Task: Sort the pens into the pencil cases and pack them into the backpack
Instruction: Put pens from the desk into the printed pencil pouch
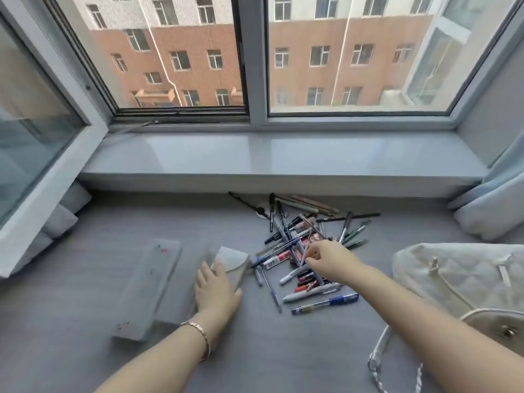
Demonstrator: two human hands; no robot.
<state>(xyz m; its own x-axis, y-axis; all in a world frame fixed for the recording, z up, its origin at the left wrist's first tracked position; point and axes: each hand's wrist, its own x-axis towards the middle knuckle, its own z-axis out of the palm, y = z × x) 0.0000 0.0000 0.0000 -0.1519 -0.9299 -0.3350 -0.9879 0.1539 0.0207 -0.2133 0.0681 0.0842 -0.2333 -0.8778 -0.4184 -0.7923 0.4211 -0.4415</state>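
Fingertips of the right hand pinch 1 thin pale pen in the pile of pens on the grey surface. The left hand lies flat and outstretched on the flap pencil case. Best lifted straight up, since neighbours cross it and could drag along, while the left hand steadies the case. In the head view the long pencil case shows no clear opening, lower pens are buried, and the backpack — right of the pile — is cut off at the frame edge.
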